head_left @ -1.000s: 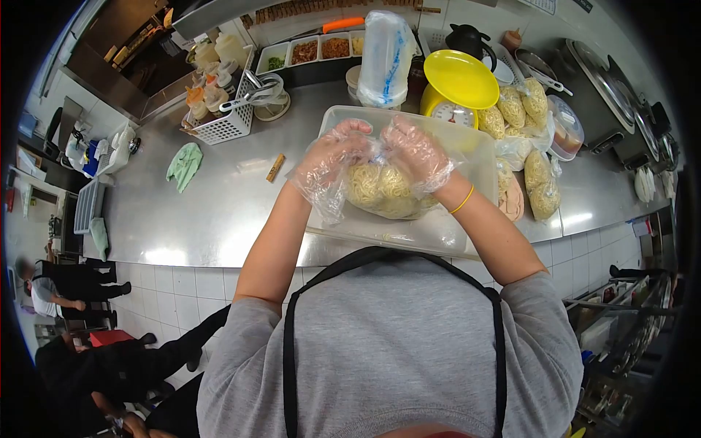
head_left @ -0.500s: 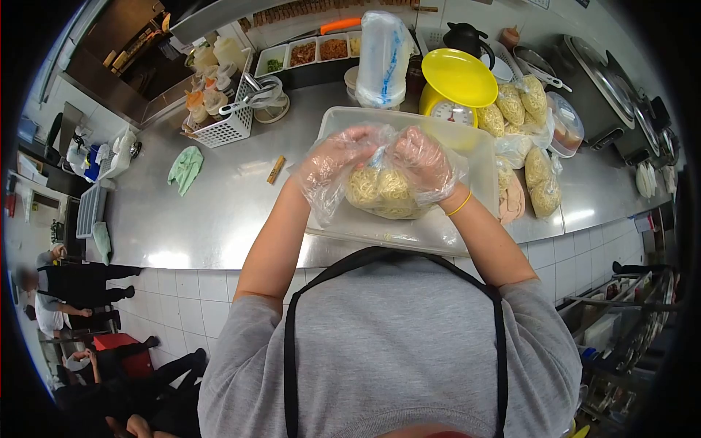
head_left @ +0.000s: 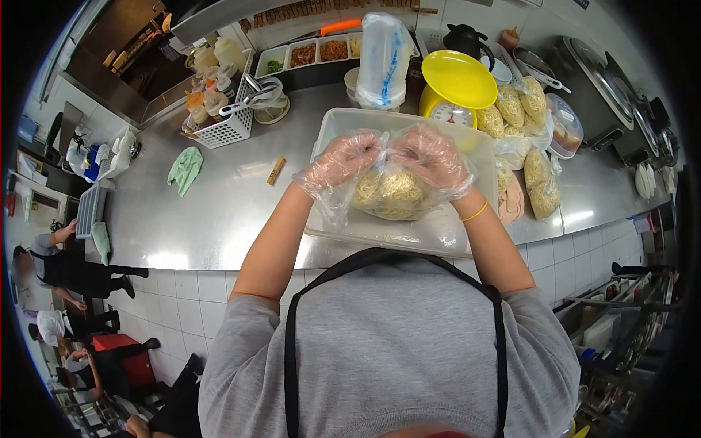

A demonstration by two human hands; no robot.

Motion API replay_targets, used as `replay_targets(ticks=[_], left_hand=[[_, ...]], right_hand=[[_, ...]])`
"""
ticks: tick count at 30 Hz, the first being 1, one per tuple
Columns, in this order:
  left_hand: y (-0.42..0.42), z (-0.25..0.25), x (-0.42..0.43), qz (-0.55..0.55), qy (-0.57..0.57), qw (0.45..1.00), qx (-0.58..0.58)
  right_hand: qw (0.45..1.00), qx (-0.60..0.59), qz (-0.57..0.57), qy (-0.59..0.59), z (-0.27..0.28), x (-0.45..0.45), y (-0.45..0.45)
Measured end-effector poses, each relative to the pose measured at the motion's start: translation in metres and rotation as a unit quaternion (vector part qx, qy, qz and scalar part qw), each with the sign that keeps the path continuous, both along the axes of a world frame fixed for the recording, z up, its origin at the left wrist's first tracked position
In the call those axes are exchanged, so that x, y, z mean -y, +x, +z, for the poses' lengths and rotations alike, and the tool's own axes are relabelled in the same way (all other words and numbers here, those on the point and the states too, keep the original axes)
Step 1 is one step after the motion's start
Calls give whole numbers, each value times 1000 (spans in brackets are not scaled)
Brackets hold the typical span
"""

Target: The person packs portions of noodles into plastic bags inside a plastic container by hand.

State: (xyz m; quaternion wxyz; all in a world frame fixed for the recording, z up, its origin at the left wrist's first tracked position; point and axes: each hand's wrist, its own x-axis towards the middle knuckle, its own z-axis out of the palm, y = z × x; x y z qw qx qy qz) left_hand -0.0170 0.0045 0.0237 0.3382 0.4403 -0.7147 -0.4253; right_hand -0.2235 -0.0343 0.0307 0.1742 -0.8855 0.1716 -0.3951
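Observation:
A clear plastic bag of noodles [head_left: 394, 196] rests in a shallow translucent tub [head_left: 475, 157] on the steel counter. My left hand [head_left: 349, 157], in a clear plastic glove, pinches the gathered top of the bag from the left. From the right, my right hand [head_left: 431, 157], gloved the same way, pinches the same neck of plastic. Both sets of fingertips meet closely above the noodles. Exactly how the plastic is twisted or folded between them is hard to make out.
Right of the tub lie several filled noodle bags [head_left: 539, 182]. Behind it stand a yellow scale [head_left: 458, 77] and a roll of plastic bags [head_left: 383, 62]. To the left are a green cloth [head_left: 185, 170], a white basket [head_left: 230, 117] and a small brown-yellow stick [head_left: 276, 171]. Co-workers stand far left.
My right hand has opened out slightly and shifted right, while my left fingers have drawn into a pinch at the bag's neck. At far left, a co-worker has moved.

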Motion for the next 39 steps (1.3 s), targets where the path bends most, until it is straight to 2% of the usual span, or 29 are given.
replay_targets(ticks=[2, 3, 4, 5, 7, 8, 9, 10, 11, 13, 15, 17, 19, 21, 23, 27, 29, 31, 32, 33, 34, 35, 36, 37, 38, 39], left_hand=[[-4, 5, -3, 45, -101, 993, 42], [-4, 10, -5, 43, -100, 993, 42], [-3, 16, -6, 40, -84, 991, 97], [-2, 19, -7, 37, -68, 986, 151], [0, 9, -5, 37, -52, 989, 131], [1, 4, -3, 35, -38, 992, 112], [1, 2, -2, 34, -38, 992, 112], [1, 0, -1, 34, -18, 995, 88], [1, -1, 0, 35, 1, 997, 65], [2, -1, 1, 16, 4, 998, 64], [2, -2, -1, 2, 10, 998, 64], [-4, -3, -4, 11, -155, 986, 56], [-7, 12, -5, -5, -157, 983, 95], [-8, 23, -5, -21, -160, 978, 134], [-9, 27, -5, -18, -266, 926, 269], [-7, 37, -6, -10, -315, 896, 314], [-2, 26, -3, 6, -409, 855, 319], [0, 11, -2, 17, -390, 871, 300], [2, 4, -2, 30, -370, 885, 280], [2, 3, -2, 31, -369, 886, 280], [3, 2, 0, 30, -325, 913, 246], [3, 2, 1, 27, -280, 936, 211], [-1, 1, -1, 27, -282, 935, 211], [-6, -1, -9, 38, -191, 980, 47], [-10, -3, -14, 48, -91, 988, -118], [-9, -1, -16, 48, -90, 988, -118]], right_hand=[[998, 60, -35, -6, 7, -5, -5], [982, 150, -52, 107, 5, -6, -7], [945, 237, -68, 216, 3, -5, -8], [945, 236, -67, 216, -2, 2, -17], [859, 277, -151, 404, -2, 13, -33], [859, 277, -151, 404, -3, 11, -38], [934, 72, -141, 320, 16, -3, -36], [958, -137, -124, 221, 26, -16, -32], [957, -136, -127, 222, 23, -22, -28], [984, -80, -160, 25, 16, -29, -17], [981, -102, -165, 9, 16, -31, -6], [977, -123, -172, -8, 16, -30, 0], [968, -144, -184, -89, 13, -27, 4], [969, -156, -172, -89, 14, -23, 2], [969, -169, -160, -88, 18, -23, 2], [976, -128, -146, -101, 27, -30, -4], [978, -121, -138, -101, 23, -32, -13], [974, -177, -143, -1, 10, -30, -22], [974, -178, -141, -1, 6, -27, -24], [978, -147, -126, 83, 3, -24, -26], [973, -115, -110, 168, -1, -22, -28], [973, -115, -111, 168, -8, -19, -31], [947, -69, -87, 303, -13, -16, -31], [900, -22, -60, 432, -17, -15, -31], [900, -22, -60, 432, -20, -16, -29], [869, 71, -28, 489, -20, -22, -22]])
